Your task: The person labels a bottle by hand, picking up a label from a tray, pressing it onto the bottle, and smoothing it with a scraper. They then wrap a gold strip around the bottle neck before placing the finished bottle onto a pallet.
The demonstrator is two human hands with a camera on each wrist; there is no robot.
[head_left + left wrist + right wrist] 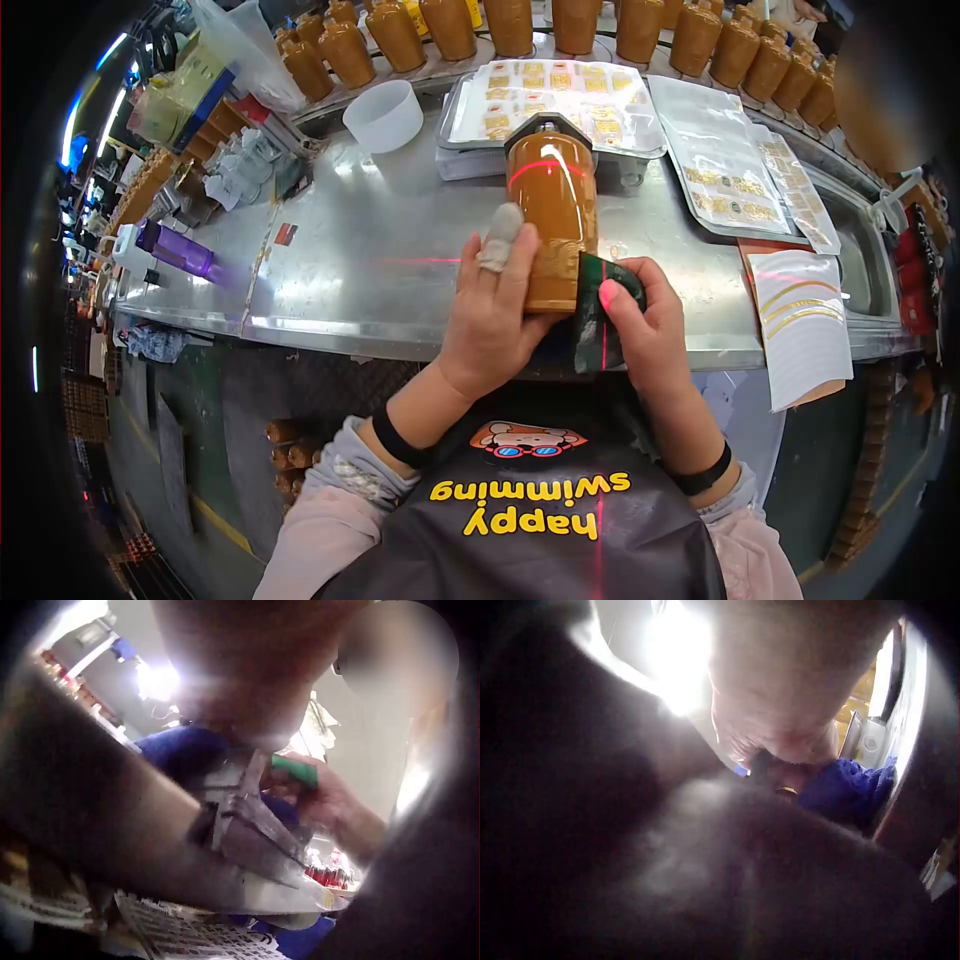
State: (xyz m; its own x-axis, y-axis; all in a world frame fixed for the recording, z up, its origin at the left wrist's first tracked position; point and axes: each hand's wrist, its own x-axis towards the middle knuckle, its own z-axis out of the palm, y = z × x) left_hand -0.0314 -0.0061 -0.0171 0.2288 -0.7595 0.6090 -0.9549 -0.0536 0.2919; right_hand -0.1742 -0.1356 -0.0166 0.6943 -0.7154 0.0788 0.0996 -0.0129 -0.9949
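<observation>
A glossy brown bottle (550, 205) lies with its neck pointing away, in front of a dark angular bracket (573, 128). The left hand (485, 325) holds the bottle's lower left side, its thumb tucked near the base. A whitish cover (500, 237) wraps one of its fingers. In the right hand (655, 320), thumb on top, is a dark green flat piece (600, 325), its edge right at the bottle's lower right side. The left wrist view shows a green piece (298, 771) in the right hand's fingers. The right wrist view is mostly dark and blurred.
Trays of gold label sheets (565, 95) stand behind the bottle, more sheets (725, 160) to the right. A white bowl (384, 117) and a purple bottle (178, 250) are on the left. Several brown bottles (395, 35) line the back. Printed strips (805, 320) overhang the metal table's (350, 270) front edge.
</observation>
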